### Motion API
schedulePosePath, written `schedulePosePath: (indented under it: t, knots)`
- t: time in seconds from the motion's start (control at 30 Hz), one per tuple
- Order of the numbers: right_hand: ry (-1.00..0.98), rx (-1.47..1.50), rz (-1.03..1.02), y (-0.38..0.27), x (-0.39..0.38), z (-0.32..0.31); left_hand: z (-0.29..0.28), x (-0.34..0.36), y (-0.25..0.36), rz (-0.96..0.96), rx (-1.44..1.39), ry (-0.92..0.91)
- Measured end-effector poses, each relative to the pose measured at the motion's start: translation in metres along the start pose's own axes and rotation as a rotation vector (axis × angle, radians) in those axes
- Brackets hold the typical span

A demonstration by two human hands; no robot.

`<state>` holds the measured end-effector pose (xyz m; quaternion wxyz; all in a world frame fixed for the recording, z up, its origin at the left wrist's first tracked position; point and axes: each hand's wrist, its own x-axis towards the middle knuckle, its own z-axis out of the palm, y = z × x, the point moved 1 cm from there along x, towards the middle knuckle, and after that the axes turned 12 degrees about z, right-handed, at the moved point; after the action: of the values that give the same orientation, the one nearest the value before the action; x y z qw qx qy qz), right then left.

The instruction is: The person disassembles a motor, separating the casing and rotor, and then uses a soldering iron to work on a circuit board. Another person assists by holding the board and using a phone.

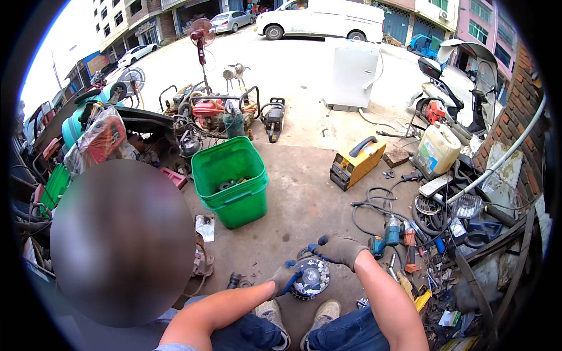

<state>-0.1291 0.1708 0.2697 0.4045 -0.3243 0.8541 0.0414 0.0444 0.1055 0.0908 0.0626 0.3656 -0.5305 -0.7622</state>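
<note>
A round metal machine part point(311, 278), its top face crusted with pale grey-white patches, stands on the ground between my shoes. My left hand point(284, 279), in a grey glove with blue fingertips, is closed against the part's left side and grips its edge. My right hand point(344, 250), gloved the same way, is held over the part's far right edge. Its fingers are bent together toward the left, and I cannot make out what is between them. Beside my left forearm lies a small dark cylindrical fitting point(234, 279).
Ahead stands a green bucket point(237, 202) with dark parts inside. A yellow welder-like box point(357, 162) sits farther right. To the right lie a blue power drill point(391, 233), cables point(374, 202) and scattered tools. A blurred person is close at my left.
</note>
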Motion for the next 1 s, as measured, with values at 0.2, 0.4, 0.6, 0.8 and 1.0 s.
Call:
schedulePosePath:
  t: [0.2, 0.4, 0.6, 0.8, 1.0]
  knots:
    - [-0.074, 0.124, 0.05, 0.037, 0.048, 0.072, -0.03, 0.051, -0.082, 0.715, 0.885, -0.426]
    - [-0.003, 0.357, -0.062, 0.044, 0.073, 0.111, -0.04, 0.061, -0.118, 0.77, 0.582, -0.402]
    - [0.101, 0.431, 0.114, 0.048, 0.078, 0.107, 0.007, -0.012, 0.02, -0.224, -0.288, -0.019]
    - [0.491, -0.163, -0.657, 0.075, 0.075, 0.048, 0.021, -0.022, 0.102, -0.051, -0.358, -0.044]
    - [0.651, 0.186, -0.765, 0.064, 0.037, 0.015, 0.011, -0.042, 0.155, 0.068, -0.408, -0.21]
